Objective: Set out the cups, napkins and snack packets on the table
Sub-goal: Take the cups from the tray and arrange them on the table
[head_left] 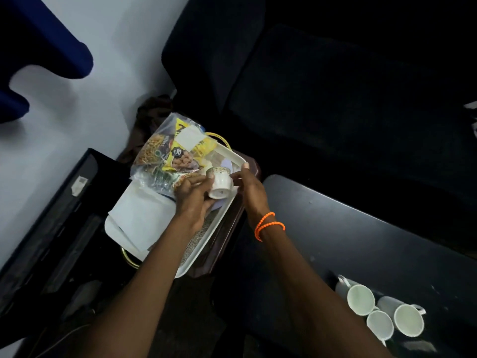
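Over tray, both hands' grip on cup

A "10" in a dark round badge on the yellow snack packet, a large "7" partly showing near its top, other packet lettering too blurred to read

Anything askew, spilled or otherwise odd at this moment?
Nothing spilled or broken. The three white cups on the dark table lie on their sides, mouths toward the camera, not upright. The patterned cup held in the left hand over the tray is tilted too.
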